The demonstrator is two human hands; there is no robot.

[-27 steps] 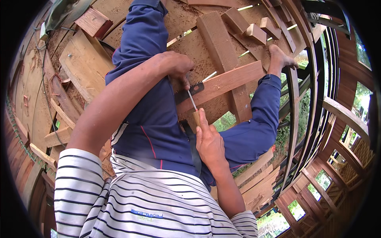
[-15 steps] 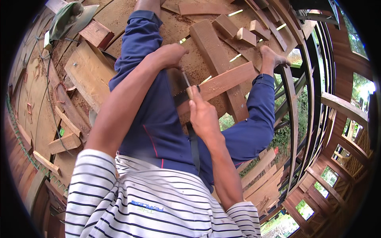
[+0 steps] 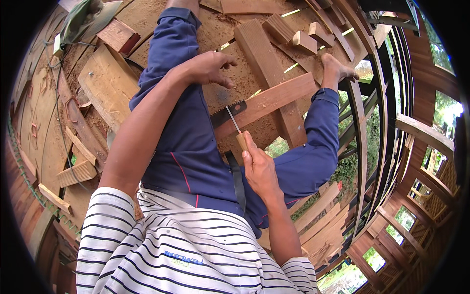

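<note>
My right hand (image 3: pixel 259 169) grips the wooden handle (image 3: pixel 242 142) of a thin metal file, whose shaft (image 3: pixel 234 120) lies over a dark toothed saw blade (image 3: pixel 220 116). The blade rests along a reddish plank (image 3: pixel 274 103) between my legs, which crosses a thicker board (image 3: pixel 257 54). Above the blade, beside my left thigh, my left hand (image 3: pixel 215 68) is open, fingers bent but apart, with nothing visible in them.
Several cut blocks (image 3: pixel 304 41) sit ahead. At left lie a wide board (image 3: pixel 105 90), a cable (image 3: pixel 71 166) and green cloth (image 3: pixel 83 24). My bare right foot (image 3: pixel 335 68) is near railings (image 3: pixel 360 147) with gaps showing greenery below. Planks (image 3: pixel 320 220) lie at lower right.
My right hand pushed the file forward, then drew it back toward my body. My left hand, earlier curled near the file's tip, has spread its fingers away from it.
</note>
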